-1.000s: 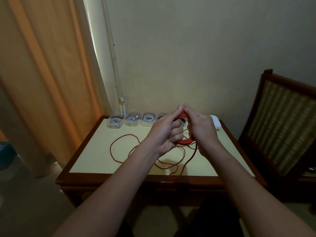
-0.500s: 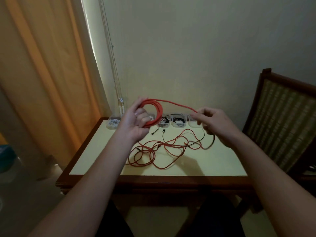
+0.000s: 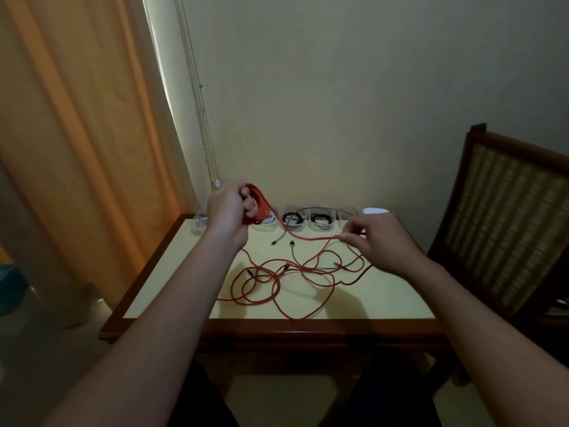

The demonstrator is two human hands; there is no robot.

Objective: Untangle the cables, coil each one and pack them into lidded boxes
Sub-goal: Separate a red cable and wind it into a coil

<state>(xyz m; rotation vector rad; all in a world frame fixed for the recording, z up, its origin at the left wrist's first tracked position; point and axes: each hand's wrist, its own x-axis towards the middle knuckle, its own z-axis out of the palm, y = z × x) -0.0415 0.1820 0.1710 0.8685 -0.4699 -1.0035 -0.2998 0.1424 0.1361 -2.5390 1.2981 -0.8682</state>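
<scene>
Coiling step: the left hand [image 3: 229, 208] clenches the red coil [image 3: 260, 204] at frame center. The right hand [image 3: 380, 241] pinches the red cable [image 3: 311, 238]; next, another loop seems due.

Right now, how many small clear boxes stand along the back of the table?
5 visible: one left of the left hand, one behind it, two holding black cables, one rightmost. More may be hidden.

Domestic room. Indicators: orange curtain [image 3: 77, 143] at left, plain cream wall [image 3: 354, 103], small wooden table with cream tabletop [image 3: 385, 300], wooden chair with woven back [image 3: 508, 229] at right.
</scene>
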